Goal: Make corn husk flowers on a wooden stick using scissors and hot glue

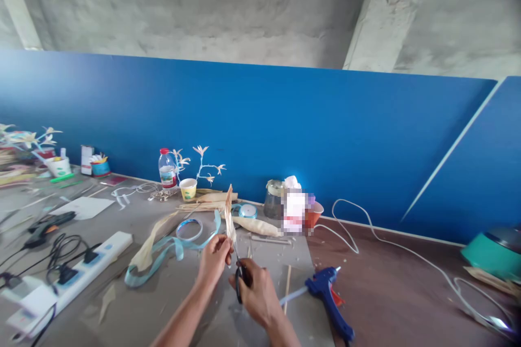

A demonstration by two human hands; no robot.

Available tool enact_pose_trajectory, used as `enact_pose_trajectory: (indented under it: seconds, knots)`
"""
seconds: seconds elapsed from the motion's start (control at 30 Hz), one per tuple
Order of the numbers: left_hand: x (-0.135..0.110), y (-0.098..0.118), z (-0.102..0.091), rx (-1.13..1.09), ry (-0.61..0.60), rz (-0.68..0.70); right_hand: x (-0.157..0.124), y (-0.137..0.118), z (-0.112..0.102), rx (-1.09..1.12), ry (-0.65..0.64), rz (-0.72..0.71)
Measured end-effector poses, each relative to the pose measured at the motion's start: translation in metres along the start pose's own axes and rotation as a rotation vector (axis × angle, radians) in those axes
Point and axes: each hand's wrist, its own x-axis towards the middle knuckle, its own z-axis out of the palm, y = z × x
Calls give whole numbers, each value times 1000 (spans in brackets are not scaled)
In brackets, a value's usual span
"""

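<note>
Pinched upright in my left hand (pixel 215 257) is a pale strip of dried husk (pixel 229 209), narrow and pointed at its top. My right hand (pixel 258 287) is closed around the black handles of a pair of scissors (pixel 239 282). The scissor blades reach up to the husk beside my left fingertips; whether they touch it I cannot tell. Behind the hands lie more dried husks (pixel 256 226) and a roll of blue ribbon (pixel 248 211). A length of light blue ribbon (pixel 163 252) curls on the table to the left.
A blue glue gun (pixel 331 301) lies right of my hands. At left are a white power strip (pixel 106 255) with cables and a black glue gun (pixel 44 227). A cup with husk flowers (pixel 188 188), a bottle (pixel 166 171) and a jar (pixel 273 199) stand before the blue partition (pixel 285 119).
</note>
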Motion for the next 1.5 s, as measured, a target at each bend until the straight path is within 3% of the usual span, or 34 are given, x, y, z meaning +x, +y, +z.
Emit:
enact_pose_trajectory:
  seconds: [1.0,1.27,1.5]
  knots:
    - [-5,7,2,-111,-82,-45,3,1,4,248,-45,63]
    - [-2,10,0,-154,18,-49,3,-1,2,399,-53,106]
    - [-5,3,2,-117,-92,-66,7,3,0,423,-8,123]
